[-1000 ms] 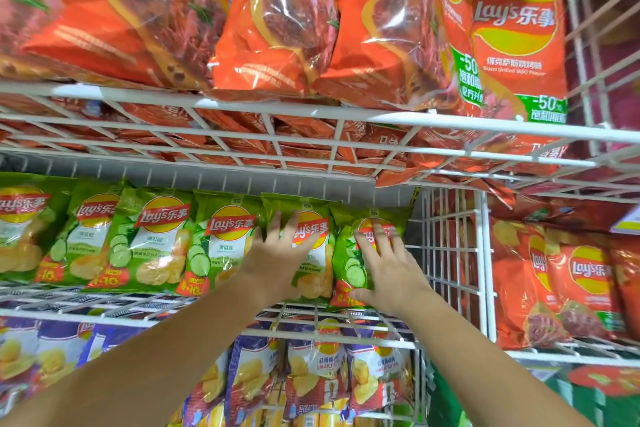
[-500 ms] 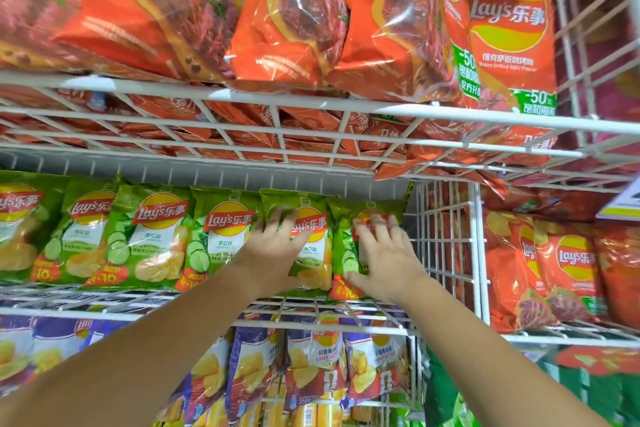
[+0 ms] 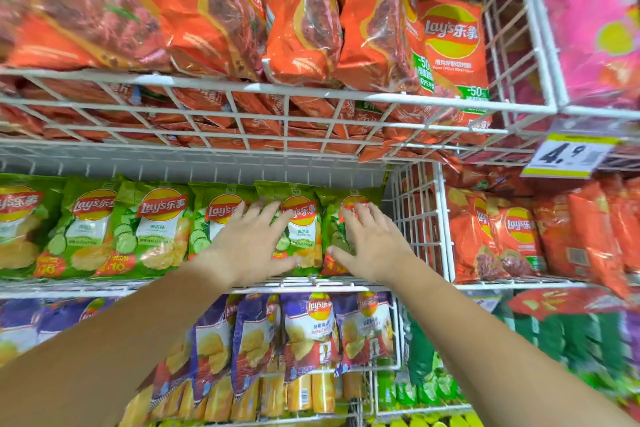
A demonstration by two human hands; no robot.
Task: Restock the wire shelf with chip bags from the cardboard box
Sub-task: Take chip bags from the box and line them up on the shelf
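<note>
While both bare forearms are reaching up from below, the left hand [image 3: 249, 246] is lying flat, fingers spread and nearly straight, against the front of a glossy green foil chip bag [image 3: 306, 218] and overlapping the bag beside it. It is curling around nothing. The right hand [image 3: 372, 246] is pressing in the same way, palm down and fingers splayed, on the last green pillow-shaped bag [image 3: 350, 197] of the row, which is standing just beside the white wire grid side wall [image 3: 415, 218].

These puffy, crinkled bags are standing upright in an overlapping line on the white wire shelf [image 3: 104, 289], their red-and-yellow round logos facing outward. Motion blur is softening both hands' fingertips.

Above, large shiny orange foil bags [image 3: 304, 21] are leaning forward over a thin-barred wire basket front. Below, purple and white bags [image 3: 311, 329] are hanging in a tight row. To the right, smaller orange bags [image 3: 516, 236] are filling the neighbouring shelf under a yellow-edged paper price tag [image 3: 571, 152].
</note>
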